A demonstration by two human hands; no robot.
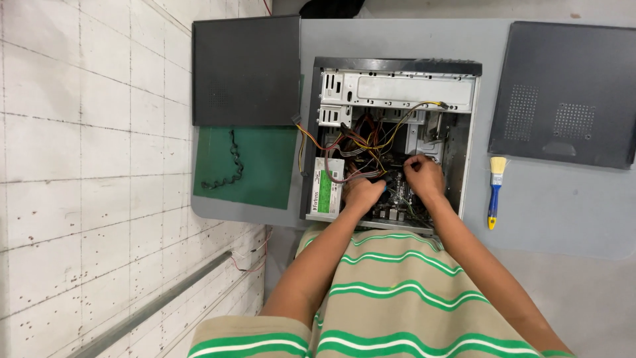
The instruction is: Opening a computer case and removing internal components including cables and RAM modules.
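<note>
Computer case [464, 132] full of cables [361, 142]

one open computer case [391, 65], two side panels [246, 69], one brush [494, 191], one green mat [265, 172].

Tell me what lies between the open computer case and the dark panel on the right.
In the head view, a brush with a blue and yellow handle lies on the grey table between the case and the panel.

Fingertips of both hands [391, 185] hidden among cables [361, 142] (grip unclear) — right panel [566, 93] cut off.
</note>
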